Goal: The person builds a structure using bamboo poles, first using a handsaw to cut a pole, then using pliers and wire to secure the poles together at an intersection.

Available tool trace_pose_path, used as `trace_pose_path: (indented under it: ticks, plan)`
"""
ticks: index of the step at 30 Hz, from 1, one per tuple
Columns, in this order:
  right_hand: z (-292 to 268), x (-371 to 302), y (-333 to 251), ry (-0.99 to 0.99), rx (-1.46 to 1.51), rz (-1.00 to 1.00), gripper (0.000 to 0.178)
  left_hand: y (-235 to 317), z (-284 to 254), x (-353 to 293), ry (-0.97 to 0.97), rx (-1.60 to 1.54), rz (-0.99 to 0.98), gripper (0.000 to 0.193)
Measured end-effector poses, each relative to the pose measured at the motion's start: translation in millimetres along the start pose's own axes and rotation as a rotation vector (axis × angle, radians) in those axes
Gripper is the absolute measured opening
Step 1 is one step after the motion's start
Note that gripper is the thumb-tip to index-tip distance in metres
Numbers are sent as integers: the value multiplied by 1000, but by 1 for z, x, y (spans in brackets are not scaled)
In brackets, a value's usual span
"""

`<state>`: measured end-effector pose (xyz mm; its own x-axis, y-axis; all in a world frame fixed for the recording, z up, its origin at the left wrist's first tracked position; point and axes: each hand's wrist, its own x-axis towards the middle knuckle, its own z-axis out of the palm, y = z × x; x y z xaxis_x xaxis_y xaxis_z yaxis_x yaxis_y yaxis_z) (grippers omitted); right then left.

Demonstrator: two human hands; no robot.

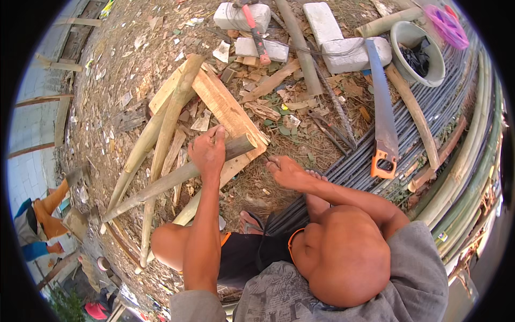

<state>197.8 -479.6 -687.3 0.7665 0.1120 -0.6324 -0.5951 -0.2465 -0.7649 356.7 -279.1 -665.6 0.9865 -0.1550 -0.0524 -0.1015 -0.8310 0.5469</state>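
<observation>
My left hand point(209, 152) is closed round a round wooden pole point(177, 176), close to its cut end. The pole slants down to the left, lying across pale wooden planks point(228, 104) and other peeled poles point(167, 129) on the ground. Just right of the cut end, my right hand point(287, 172) is closed, with thumb and forefinger pinched together. A small dark tip shows at those fingers, too small to name. Between the hands, the corner of the planks lies under the pole's end.
A handsaw point(383, 123) with an orange handle lies on dark steel bars point(351, 174) to the right. Ahead are concrete blocks point(351, 53), a hammer point(256, 35) with a red and black handle, and a grey bucket point(399, 48). Long bamboo poles point(466, 172) line the right side.
</observation>
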Motion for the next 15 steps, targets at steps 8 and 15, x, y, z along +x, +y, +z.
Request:
trace_pose_path:
  ticks: [8,15]
  plan:
    - [-2,21,38,76,206,-19,57,40,5,2,18,172,-229,42]
    - [-17,20,2,-72,359,199,54,19,14,1,132,212,-60,40]
